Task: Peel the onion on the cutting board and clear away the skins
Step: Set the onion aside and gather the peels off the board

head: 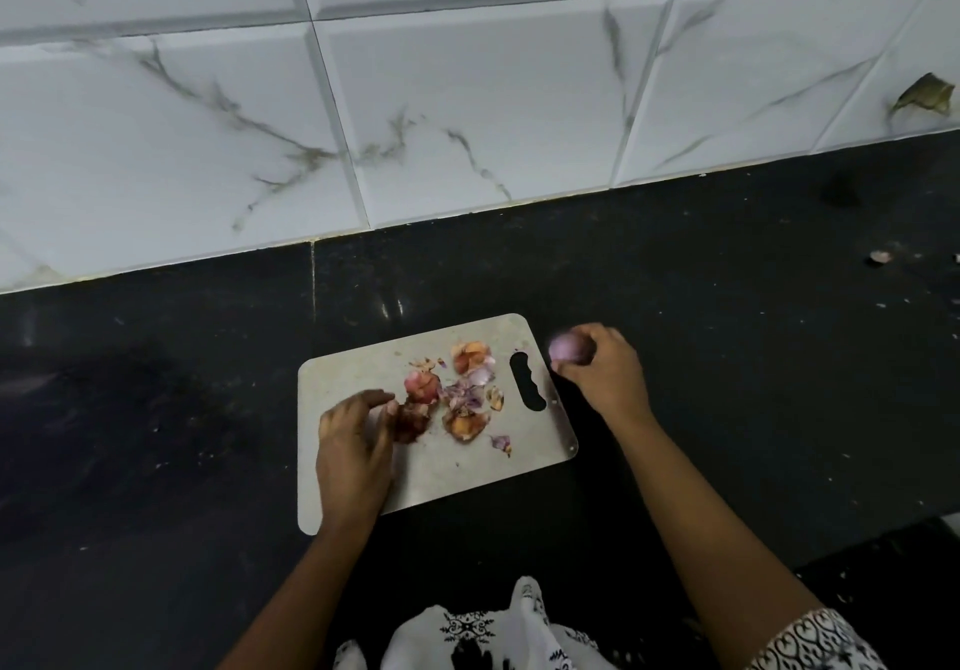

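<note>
Peeling done, I judge: right fingers [602,342] clasp small peeled purple onion [566,348]; left fingers [374,399] (grip unclear) must gather papery reddish skins [465,422].

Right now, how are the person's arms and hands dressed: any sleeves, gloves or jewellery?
The left hand and right hand are bare: no gloves, rings or watch show. The right arm has a white sleeve with black patterning; the left arm shows none.

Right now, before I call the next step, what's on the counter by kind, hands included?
Onion: 1, gripped by the right hand
Cutting board: 1
Heap of skins: 1, pieces overlap, not separately countable
Hands: 2, with the left hand at the heap's edge
Total: 5
</note>
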